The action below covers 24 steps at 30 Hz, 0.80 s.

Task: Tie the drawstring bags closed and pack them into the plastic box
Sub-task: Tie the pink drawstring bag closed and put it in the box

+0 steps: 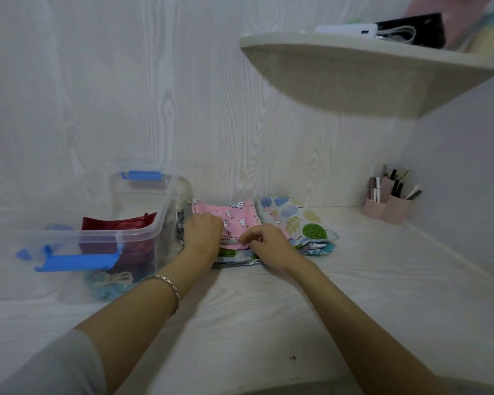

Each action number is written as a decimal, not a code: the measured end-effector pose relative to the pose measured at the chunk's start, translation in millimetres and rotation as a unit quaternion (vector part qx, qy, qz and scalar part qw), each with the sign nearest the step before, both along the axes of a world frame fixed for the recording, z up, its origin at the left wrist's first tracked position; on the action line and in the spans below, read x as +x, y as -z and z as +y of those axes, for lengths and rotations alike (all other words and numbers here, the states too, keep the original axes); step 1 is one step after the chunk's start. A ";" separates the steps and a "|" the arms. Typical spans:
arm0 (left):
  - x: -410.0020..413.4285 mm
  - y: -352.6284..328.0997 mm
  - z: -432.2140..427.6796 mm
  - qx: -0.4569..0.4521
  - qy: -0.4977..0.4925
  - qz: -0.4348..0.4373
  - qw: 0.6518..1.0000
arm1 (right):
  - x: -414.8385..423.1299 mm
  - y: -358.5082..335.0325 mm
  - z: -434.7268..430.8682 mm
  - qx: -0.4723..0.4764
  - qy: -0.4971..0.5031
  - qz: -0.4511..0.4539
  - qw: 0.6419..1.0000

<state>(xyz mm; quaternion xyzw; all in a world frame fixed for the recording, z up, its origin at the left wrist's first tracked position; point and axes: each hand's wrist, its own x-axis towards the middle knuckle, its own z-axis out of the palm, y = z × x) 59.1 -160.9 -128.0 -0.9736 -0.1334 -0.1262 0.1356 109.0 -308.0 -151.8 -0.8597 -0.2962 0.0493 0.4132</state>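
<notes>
A pile of flat drawstring bags lies on the white desk point(268, 323) against the wall. On top is a pink bag point(241, 216) with cloud and unicorn prints; a white bag with tree prints point(293, 216) lies to its right. My left hand point(201, 232) grips the pink bag's left edge. My right hand point(268, 243) pinches its near edge with thumb and forefinger. The clear plastic box point(143, 223) with blue latches stands open on the left, holding a dark red bag point(117, 226) and a blue bag with cream cord point(111, 282).
A pink pen holder point(388, 208) with pens stands at the back right corner. A curved wall shelf point(382, 69) hangs above the right side, carrying a white device, a cable and a dark box. A blue loose piece point(25, 253) lies left of the box.
</notes>
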 end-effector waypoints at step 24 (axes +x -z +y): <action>-90.3 -9.0 -11.8 -0.552 0.091 0.039 0.828 | -24.7 -2.8 -6.3 0.362 0.072 0.108 0.923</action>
